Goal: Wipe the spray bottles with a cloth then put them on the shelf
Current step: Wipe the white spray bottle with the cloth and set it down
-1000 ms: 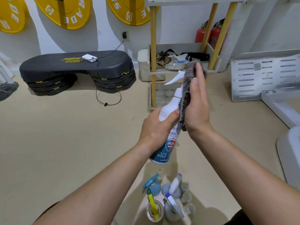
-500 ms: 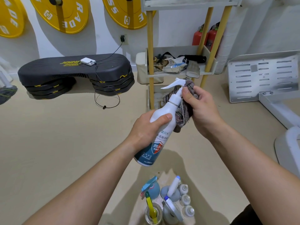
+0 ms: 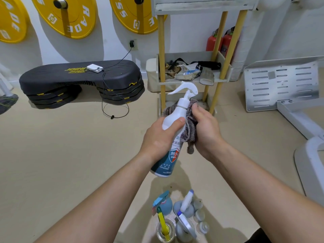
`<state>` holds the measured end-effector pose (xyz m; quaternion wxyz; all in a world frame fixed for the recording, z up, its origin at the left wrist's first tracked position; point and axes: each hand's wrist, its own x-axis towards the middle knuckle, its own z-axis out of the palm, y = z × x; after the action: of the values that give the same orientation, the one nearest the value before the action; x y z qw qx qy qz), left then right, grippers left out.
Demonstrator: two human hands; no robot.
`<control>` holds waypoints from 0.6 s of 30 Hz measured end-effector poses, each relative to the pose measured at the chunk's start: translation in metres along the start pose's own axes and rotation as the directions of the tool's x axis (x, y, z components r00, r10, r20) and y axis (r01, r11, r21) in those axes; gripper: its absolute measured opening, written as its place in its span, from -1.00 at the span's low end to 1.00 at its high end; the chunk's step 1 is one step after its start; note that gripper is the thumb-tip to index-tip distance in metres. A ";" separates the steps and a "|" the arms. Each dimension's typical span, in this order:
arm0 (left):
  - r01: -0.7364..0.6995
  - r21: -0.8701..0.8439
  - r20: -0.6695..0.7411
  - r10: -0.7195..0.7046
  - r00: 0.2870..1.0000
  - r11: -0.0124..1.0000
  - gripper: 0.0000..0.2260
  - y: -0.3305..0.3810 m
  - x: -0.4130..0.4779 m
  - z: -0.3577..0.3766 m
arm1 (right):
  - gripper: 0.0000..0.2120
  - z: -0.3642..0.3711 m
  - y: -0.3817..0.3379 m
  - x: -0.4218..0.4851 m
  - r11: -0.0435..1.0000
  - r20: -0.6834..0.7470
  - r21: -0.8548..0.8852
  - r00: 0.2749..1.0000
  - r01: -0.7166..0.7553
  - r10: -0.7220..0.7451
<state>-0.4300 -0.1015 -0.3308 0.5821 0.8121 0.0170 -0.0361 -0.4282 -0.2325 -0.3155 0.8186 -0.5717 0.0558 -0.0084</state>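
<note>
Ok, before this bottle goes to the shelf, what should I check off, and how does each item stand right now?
1. Left hand grips the white spray bottle round its body: ok.
2. Right hand holds the grey cloth against the bottle's neck: ok.
3. Whole bottle wiped: cannot tell; the cloth is off the lower label.
4. Free space on the shelf middle tier: not ok, crowded with clutter.
5. Top tier free: cannot tell, its surface is hidden.
6. Other spray bottles on the floor, apart from the held one: ok.
</note>
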 end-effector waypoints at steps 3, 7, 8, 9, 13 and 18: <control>0.108 -0.236 0.108 -0.085 0.991 0.966 -0.50 0.003 -0.003 0.002 | -0.52 -0.005 -0.006 0.000 0.937 0.149 0.318 0.984 -0.143 0.100; 0.203 -0.357 0.298 -0.095 0.950 0.912 -0.55 0.007 -0.006 -0.003 | -0.62 -0.018 -0.013 0.003 0.942 0.290 0.285 0.952 -0.179 0.093; 0.213 -0.355 0.322 -0.095 0.942 0.910 -0.54 0.007 -0.006 -0.004 | -0.64 -0.020 -0.013 0.004 0.953 0.316 0.248 0.945 -0.174 0.090; 0.212 -0.345 0.331 -0.092 0.939 0.914 -0.52 0.007 -0.006 -0.005 | -0.65 -0.021 -0.011 0.005 0.963 0.328 0.216 0.941 -0.163 0.086; 0.057 -0.200 0.213 -0.014 0.977 0.978 -0.50 -0.001 0.001 -0.004 | -0.64 -0.025 -0.003 0.006 0.972 0.320 0.186 0.944 -0.141 0.076; -0.019 0.308 -0.018 0.026 0.999 0.951 -0.47 0.001 -0.003 -0.001 | -0.70 -0.024 0.003 0.008 0.978 0.175 0.178 0.982 -0.105 0.074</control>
<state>-0.4324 -0.1012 -0.3291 0.4485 0.8935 0.0083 -0.0226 -0.4229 -0.2547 -0.3275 0.8698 -0.4881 0.0115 0.0714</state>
